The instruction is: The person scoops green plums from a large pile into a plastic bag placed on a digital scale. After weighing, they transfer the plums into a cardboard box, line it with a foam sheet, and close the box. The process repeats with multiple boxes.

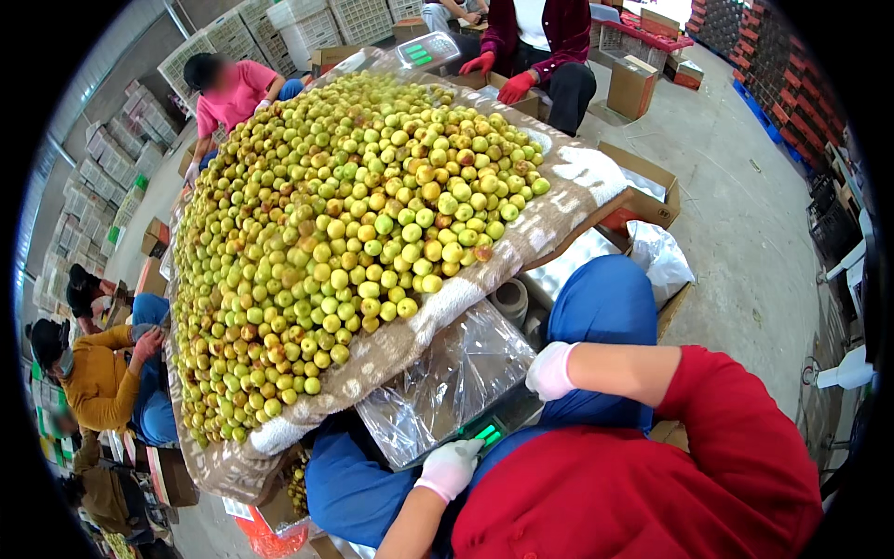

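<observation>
A digital scale (489, 419) with a lit green display lies across my lap, and clear plastic film (461, 367) covers its platform. My left hand (450, 468), in a whitish glove, touches the display edge; its fingertips are partly hidden. At the scale's right end is my right hand (552, 372), also gloved, with its fingers curled and mostly out of sight. Beyond the scale, a large heap of small round yellow-green fruit with brown blotches, probably jujubes (349, 230), covers a table draped with a brown and white patterned blanket (391, 349).
Beside my right knee are a white moulded tray (576, 262), a roll (510, 300), a plastic bag (660, 258) and an open carton (642, 185). People sit around the table, one wearing red gloves (517, 87) near another scale (427, 52). Stacked crates (91, 202) line the left.
</observation>
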